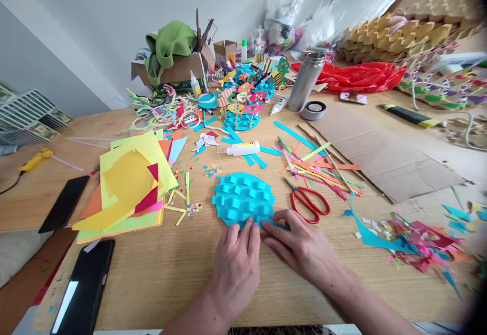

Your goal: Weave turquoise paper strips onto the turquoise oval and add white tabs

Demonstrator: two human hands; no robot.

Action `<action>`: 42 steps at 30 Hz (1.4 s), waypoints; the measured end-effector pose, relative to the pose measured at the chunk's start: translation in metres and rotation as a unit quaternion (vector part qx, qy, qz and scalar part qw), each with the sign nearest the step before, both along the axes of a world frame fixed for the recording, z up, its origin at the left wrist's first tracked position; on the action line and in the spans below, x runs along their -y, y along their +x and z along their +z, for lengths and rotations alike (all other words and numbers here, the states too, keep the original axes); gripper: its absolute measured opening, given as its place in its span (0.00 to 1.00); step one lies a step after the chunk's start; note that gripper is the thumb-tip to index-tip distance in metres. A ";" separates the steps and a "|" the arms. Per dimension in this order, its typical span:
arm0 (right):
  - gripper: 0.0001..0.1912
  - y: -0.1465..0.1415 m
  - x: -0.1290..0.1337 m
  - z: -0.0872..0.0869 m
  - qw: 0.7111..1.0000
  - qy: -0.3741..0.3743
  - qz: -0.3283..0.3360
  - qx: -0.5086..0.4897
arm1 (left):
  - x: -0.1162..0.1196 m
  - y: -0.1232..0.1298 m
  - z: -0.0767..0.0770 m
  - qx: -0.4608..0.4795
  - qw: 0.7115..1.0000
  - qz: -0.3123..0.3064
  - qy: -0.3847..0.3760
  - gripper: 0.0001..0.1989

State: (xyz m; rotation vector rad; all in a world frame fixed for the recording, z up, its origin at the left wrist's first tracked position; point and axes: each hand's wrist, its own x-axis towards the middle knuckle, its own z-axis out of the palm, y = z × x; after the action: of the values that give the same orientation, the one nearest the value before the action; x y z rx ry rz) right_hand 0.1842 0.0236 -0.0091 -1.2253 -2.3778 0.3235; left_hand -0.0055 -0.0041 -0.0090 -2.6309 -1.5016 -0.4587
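Note:
A round blue paper disc [243,199] lies flat on the table, with rows of raised paper loops across it. At its near edge, my left hand [236,261] presses down with its fingertips, thumb partly hidden. My right hand [304,241] rests just right of the disc, fingers bent, pinching a narrow blue paper strip [279,225] that leads to the disc's near edge. Beyond the disc lies a white glue bottle [243,148]. Red-handled scissors [307,200] lie to the right of the disc, close to my right hand.
Stacked coloured paper [129,188] and a black phone [83,287] lie left. Cut strips [323,165], cardboard [391,157] and paper scraps [422,243] are on the right. Behind stand a steel flask [306,82], tape roll [314,110] and paper fish models [243,106].

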 end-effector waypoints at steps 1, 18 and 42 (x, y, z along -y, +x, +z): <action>0.15 0.000 0.000 0.000 1.000 0.000 0.001 0.005 | 0.000 0.000 0.000 0.001 1.000 0.000 -0.002 0.21; 0.14 0.000 0.000 -0.002 0.999 0.002 -0.011 -0.047 | 0.000 -0.003 0.002 0.046 0.999 -0.006 -0.011 0.25; 0.25 0.003 -0.012 0.001 0.940 -0.123 -0.235 -0.215 | -0.028 -0.060 -0.008 0.224 0.964 0.142 -0.027 0.26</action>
State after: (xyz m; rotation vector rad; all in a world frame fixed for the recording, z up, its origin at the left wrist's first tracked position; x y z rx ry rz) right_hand 0.1872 0.0357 -0.0081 -1.5971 -1.6509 0.6654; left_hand -0.0650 0.0239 -0.0169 -2.3911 -2.0007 -1.0483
